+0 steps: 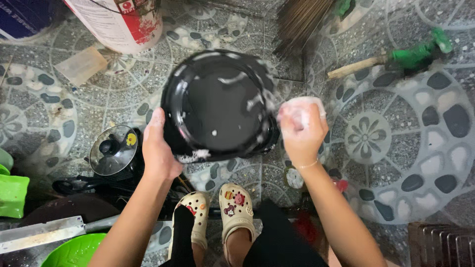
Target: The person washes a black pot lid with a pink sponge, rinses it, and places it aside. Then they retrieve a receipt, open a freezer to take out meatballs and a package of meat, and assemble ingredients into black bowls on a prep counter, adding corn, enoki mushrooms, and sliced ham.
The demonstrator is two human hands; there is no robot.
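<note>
- Holding the middle of the view is a black pot [217,106], round and deep, tipped so its soapy inside faces up toward the camera, with streaks of white foam on the rim and wall.
- The left hand [159,148] is closed around the pot's lower left rim, thumb over the edge and fingers behind, keeping it off the tiled floor [396,148].
- The right hand [302,131] is curled tight into a fist around a foamy white sponge [303,108], which sits just beside the pot's right rim; whether it touches the rim cannot be told.
- Below the pot, two feet in cream clogs [222,212] with small coloured charms stand on the floor, near the bottom edge of the view.
- Just left of the left forearm, a glass lid [114,150] with a black knob rests on dark cookware.
- Along the bottom left edge lie a cleaver [42,233] with a broad steel blade and, under it, a green bowl [76,251]; a green plastic container [12,195] sits at the left edge.
- Toward the top left corner stands a white and red bucket [121,22], with a pale flat block [81,64] on the tiles beside it.
- At the top edge, right of centre, are the bristles of a broom [297,22], and further right lies a brush with a green head and wooden handle [396,59].
</note>
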